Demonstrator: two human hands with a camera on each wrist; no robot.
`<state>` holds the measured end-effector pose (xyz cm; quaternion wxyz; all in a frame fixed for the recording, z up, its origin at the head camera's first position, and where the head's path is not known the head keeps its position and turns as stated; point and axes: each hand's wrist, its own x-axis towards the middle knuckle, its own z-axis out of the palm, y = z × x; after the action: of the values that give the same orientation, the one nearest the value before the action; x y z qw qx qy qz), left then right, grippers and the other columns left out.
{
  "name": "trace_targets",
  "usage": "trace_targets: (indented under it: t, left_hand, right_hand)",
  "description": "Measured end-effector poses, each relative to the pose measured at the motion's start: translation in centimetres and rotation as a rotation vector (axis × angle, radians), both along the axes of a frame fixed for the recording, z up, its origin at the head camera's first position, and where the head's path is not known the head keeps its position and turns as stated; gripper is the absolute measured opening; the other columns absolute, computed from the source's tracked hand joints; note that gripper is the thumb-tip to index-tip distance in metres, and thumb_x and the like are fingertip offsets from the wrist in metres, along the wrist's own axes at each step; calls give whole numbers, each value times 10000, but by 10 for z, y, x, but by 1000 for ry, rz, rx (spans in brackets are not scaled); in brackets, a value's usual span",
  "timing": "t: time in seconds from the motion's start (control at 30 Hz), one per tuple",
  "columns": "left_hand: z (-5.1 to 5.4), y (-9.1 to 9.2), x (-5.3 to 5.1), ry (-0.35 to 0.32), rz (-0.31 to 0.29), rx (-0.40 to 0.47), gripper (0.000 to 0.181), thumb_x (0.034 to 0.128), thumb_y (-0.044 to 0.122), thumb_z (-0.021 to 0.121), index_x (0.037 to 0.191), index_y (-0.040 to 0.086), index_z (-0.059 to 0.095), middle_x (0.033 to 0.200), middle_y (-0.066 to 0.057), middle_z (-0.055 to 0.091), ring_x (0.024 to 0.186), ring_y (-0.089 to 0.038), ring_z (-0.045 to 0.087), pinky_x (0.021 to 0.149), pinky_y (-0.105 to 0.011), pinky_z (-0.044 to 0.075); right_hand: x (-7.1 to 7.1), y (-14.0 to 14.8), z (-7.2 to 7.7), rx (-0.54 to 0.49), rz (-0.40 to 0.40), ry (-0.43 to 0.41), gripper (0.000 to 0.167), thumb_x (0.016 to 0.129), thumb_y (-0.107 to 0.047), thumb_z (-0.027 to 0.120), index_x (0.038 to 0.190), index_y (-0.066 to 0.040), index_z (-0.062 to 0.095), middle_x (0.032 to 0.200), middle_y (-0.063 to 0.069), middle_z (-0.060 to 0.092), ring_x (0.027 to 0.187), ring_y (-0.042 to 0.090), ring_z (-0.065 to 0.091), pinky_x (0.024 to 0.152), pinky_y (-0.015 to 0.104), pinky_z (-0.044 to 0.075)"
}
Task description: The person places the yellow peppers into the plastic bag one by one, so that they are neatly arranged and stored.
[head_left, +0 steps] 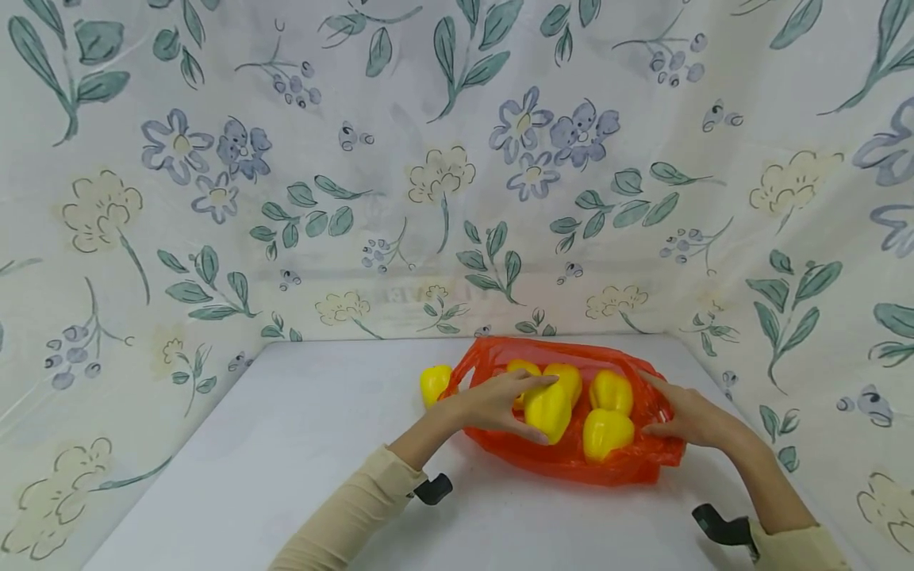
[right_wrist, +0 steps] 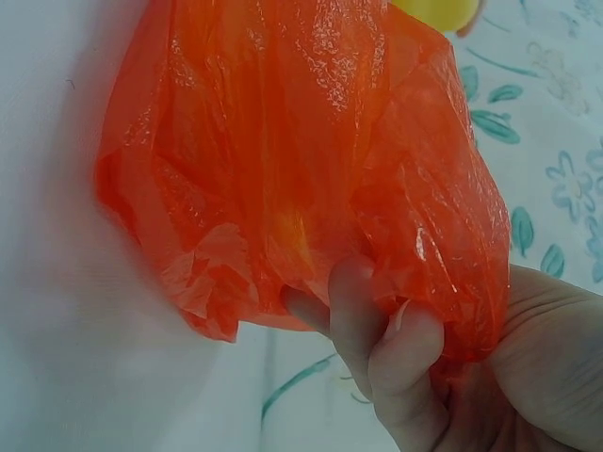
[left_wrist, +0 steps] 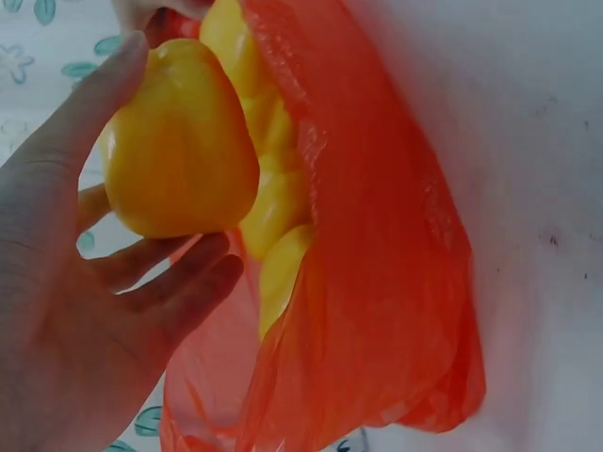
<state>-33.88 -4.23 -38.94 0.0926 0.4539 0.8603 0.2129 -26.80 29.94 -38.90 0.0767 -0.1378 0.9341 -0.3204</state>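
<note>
A red plastic bag (head_left: 543,466) lies on its side on the white table, its opening showing several yellow bell peppers (head_left: 608,434) inside. Over that opening my left hand (head_left: 493,406) holds one yellow bell pepper (left_wrist: 181,141) between thumb and fingers. The left wrist view shows this pepper in front of a row of others along the bag's edge. At the bag's right end, my right hand (head_left: 696,416) grips the thin plastic with curled fingers (right_wrist: 407,353). Another yellow pepper (head_left: 434,385) stands on the table just left of the bag, partly behind its handle.
The white table (head_left: 343,396) extends left and in front of the bag. A floral-patterned curtain (head_left: 400,238) rises behind the table and along both sides. Black wrist mounts (head_left: 721,525) sit by both sleeves.
</note>
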Motion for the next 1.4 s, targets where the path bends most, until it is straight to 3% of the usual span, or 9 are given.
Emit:
trace_targets:
  t: [0.23, 0.5, 0.73, 1.13, 1.27, 1.4]
  left_hand:
    - [-10, 12, -1, -54, 22, -76, 860, 793, 568, 735, 1515, 430, 287, 1505, 17, 384, 1332, -154, 384, 996, -319, 505]
    - [-22, 21, -3, -40, 26, -122, 838, 810, 577, 711, 1511, 448, 271, 1556, 53, 350, 1422, -175, 327, 1047, -383, 487]
    - [-27, 27, -4, -56, 9, -125, 827, 835, 517, 716, 1525, 398, 277, 1556, 38, 351, 1412, -175, 343, 1066, -388, 473]
    - [-24, 28, -3, -57, 14, -108, 832, 839, 538, 698, 1533, 391, 263, 1572, 106, 331, 1447, -167, 307, 1099, -425, 443]
    - [-19, 21, -3, -29, 19, -76, 824, 837, 562, 687, 1530, 379, 280, 1557, 76, 353, 1410, -165, 358, 1078, -388, 466]
    - [-7, 6, -6, -3, 28, -27, 807, 844, 565, 675, 1526, 334, 313, 1536, 49, 375, 1380, -156, 392, 1052, -359, 487]
  right_hand:
    - [0, 0, -1, -7, -14, 0, 949, 800, -249, 800, 1538, -36, 243, 1316, 277, 538, 871, 174, 618, 708, 312, 612]
    - [-1, 1, -2, -4, 0, 18, 927, 804, -229, 797, 1527, -17, 257, 1328, 288, 529, 937, 198, 606, 722, 329, 614]
    - [-2, 2, -2, -15, 10, 15, 921, 809, -237, 792, 1530, -25, 259, 1314, 281, 543, 870, 180, 618, 700, 294, 609]
    - [-2, 2, -1, -11, 9, 29, 907, 811, -232, 790, 1523, -18, 271, 1311, 278, 547, 892, 184, 617, 703, 294, 609]
    - [-2, 2, -1, -7, -7, 19, 902, 810, -230, 790, 1521, -24, 275, 1308, 275, 547, 923, 200, 608, 715, 309, 611]
    - [-1, 2, -1, -2, -15, 9, 909, 808, -239, 792, 1521, -24, 271, 1318, 280, 536, 962, 217, 597, 730, 326, 612]
